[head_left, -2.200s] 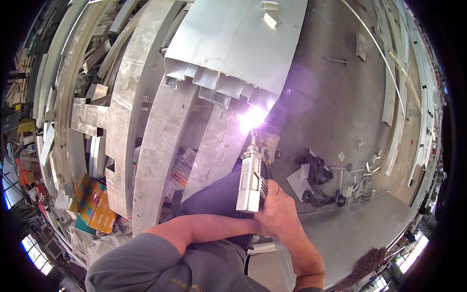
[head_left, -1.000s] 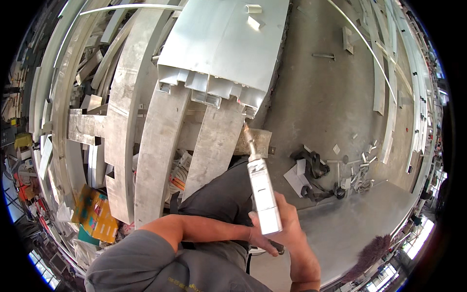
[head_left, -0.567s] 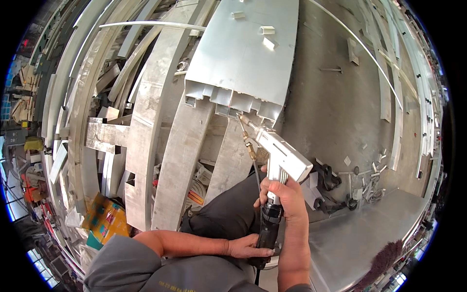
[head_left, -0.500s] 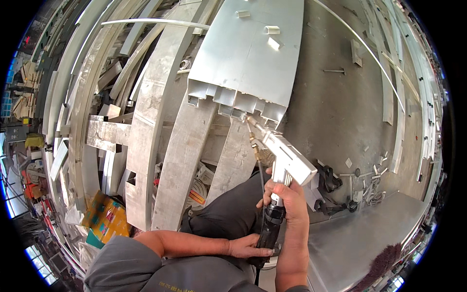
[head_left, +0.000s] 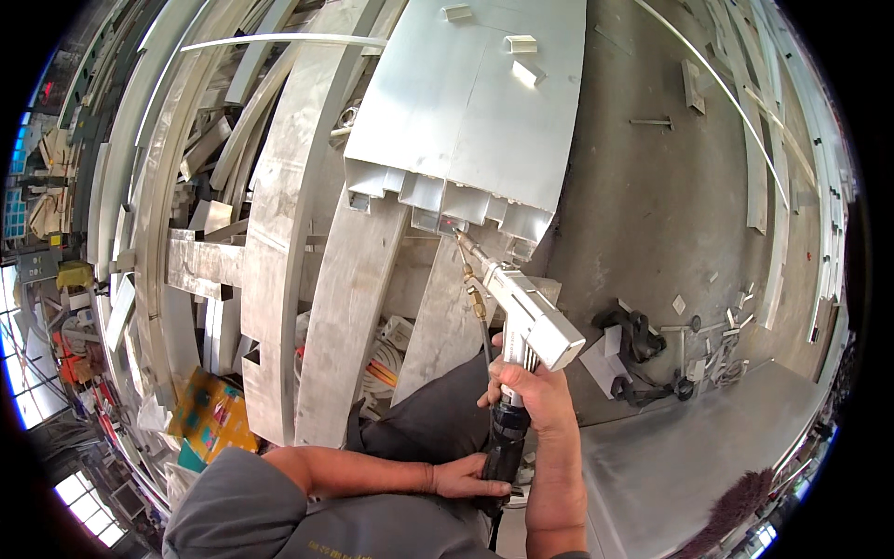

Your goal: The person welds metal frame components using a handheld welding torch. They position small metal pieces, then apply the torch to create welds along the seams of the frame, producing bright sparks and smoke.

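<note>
My right hand (head_left: 533, 396) is wrapped round the grip of a silver handheld laser welding gun (head_left: 531, 317). Lower down, my left hand (head_left: 466, 477) holds the gun's black rear sleeve and cable (head_left: 504, 455). The gun points up and to the left. Its copper-coloured nozzle, with a thin wire feed tube alongside, is at the stepped, folded end of a large silver sheet-metal panel (head_left: 447, 121). A small reddish spot (head_left: 450, 226) shows on the metal by the tip. Whether the tip touches is too small to tell.
Three small metal offcuts, one of them an angle piece (head_left: 528, 74), lie on the panel. Long metal beams (head_left: 358, 298) run beneath it and to the left. A yellow box (head_left: 216, 415) sits lower left. Black straps (head_left: 643, 340) and scraps lie on the floor at right.
The view has shifted slightly, so the panel and gun appear a little further left and lower. The nozzle stays at the same part of the panel's end. Both hands keep their hold.
</note>
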The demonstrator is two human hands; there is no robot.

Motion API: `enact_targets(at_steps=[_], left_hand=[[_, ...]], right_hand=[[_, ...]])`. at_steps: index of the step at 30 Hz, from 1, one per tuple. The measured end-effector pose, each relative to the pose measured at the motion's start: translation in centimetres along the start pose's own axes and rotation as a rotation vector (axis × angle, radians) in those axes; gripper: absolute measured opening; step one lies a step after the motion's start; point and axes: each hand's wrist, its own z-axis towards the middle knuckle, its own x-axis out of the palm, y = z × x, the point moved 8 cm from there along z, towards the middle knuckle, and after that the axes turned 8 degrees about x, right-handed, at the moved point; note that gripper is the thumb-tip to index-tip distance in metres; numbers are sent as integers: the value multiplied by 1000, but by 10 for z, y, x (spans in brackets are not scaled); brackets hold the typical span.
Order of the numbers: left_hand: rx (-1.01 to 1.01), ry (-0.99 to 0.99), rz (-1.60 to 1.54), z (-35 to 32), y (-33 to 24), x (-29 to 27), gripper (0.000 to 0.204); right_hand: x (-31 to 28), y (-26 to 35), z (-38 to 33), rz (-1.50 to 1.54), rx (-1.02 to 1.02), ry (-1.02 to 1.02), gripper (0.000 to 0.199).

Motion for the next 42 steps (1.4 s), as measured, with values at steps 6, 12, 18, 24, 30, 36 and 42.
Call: enact_targets(at_steps=[6, 12, 18, 24, 30, 36, 42], left_hand=[[-65, 36, -42, 42, 10, -4, 28], [66, -5, 32, 120, -3, -7, 31], [150, -29, 55, 159, 1, -14, 28], [155, -57, -104, 161, 1, -20, 23], [147, -6, -90, 185, 15, -23, 27], [243, 8, -141, 205, 4, -17, 28], [203, 84, -53, 207, -2, -11, 24]], right_hand=[[-16, 20, 13, -106, 59, 16, 44], [-43, 54, 33, -303, 118, 48, 53], [-44, 74, 42, -450, 166, 66, 57], [-41, 70, 47, -551, 152, 69, 56], [-43, 83, 52, -533, 161, 35, 55], [-38, 94, 58, -668, 209, 75, 49], [-36, 93, 55, -728, 277, 64, 43]])
